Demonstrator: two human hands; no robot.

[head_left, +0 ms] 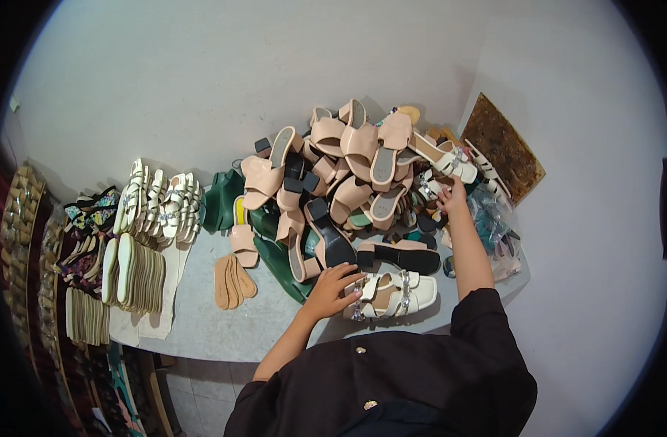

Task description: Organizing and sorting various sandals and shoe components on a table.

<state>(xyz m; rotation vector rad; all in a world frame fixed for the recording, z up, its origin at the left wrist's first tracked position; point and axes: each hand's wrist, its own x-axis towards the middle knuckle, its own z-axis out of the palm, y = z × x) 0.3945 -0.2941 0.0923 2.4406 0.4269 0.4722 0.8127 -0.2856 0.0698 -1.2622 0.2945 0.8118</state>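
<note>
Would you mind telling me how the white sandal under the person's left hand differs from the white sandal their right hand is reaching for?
The white sandal by the left hand lies alone on the bare grey table near the front edge; the white sandal at the right hand sits up on the heap of peach block-heel sandals. The near one shows whole; the far one is partly buried. Both have white straps with shiny, jewelled trim.

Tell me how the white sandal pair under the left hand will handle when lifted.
The white sandal pair probably stays stiff: thick flat soles and block heels. The open straps with shiny buckles may snag on neighbouring shoes. Two loose sandals lie side by side under the left hand, so one could slip away.
</note>
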